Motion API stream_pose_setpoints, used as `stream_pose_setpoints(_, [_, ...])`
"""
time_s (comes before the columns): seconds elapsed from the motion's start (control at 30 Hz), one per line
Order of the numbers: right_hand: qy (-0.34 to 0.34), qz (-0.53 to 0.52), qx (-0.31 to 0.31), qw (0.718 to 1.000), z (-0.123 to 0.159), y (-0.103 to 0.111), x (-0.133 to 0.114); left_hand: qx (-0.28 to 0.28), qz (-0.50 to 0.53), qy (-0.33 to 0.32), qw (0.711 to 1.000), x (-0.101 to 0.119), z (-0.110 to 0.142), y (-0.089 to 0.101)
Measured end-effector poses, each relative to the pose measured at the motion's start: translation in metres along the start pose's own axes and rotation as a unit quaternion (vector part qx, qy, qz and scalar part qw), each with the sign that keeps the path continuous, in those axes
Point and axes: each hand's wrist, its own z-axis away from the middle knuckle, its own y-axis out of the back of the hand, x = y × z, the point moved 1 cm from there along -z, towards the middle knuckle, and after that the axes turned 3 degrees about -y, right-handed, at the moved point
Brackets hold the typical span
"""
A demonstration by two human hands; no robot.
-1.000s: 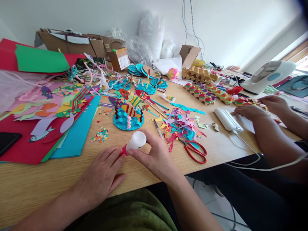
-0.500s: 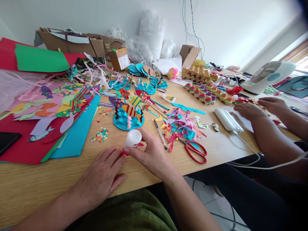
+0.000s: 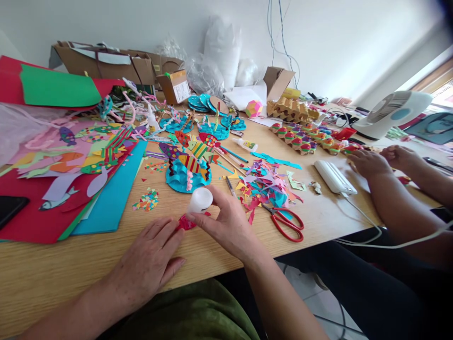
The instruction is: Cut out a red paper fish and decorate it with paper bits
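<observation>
My right hand [image 3: 226, 225] grips a white glue bottle [image 3: 200, 200], tipped nozzle-down onto a small red paper piece [image 3: 186, 222] on the wooden table [image 3: 63, 269]. My left hand [image 3: 150, 257] lies flat beside it, fingers stretched, fingertips touching the red piece's edge. Just behind stands a blue paper craft with coloured fish [image 3: 188, 166].
Red-handled scissors [image 3: 287, 222] and a heap of paper scraps [image 3: 265, 183] lie to the right. Coloured paper sheets [image 3: 71, 189] are stacked at the left. Another person's hands [image 3: 375, 161] rest at the far right near a white power bank [image 3: 334, 176], a fan [image 3: 392, 112] and painted egg cartons [image 3: 304, 139].
My right hand has tilted the glue bottle a little lower and nearer the red piece. The other person's hands have drawn slightly together.
</observation>
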Motion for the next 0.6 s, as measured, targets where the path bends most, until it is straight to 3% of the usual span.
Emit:
stream_pose_setpoints(0.13, [0.004, 0.017, 0.025, 1.0, -0.0017, 0.0013, 0.0028, 0.006, -0.002, -0.003, 1.0, -0.0002, 0.0011, -0.0015])
stream_pose_setpoints(0.37, [0.018, -0.005, -0.002, 1.0, 0.0036, -0.0015, 0.0017, 0.006, -0.002, -0.006, 1.0, -0.0005, 0.0006, -0.0008])
stream_pose_setpoints(0.6, [0.009, 0.027, 0.038, 0.999, 0.0005, 0.0041, 0.0053, 0.002, -0.018, -0.002, 1.0, -0.0007, 0.0023, -0.0017])
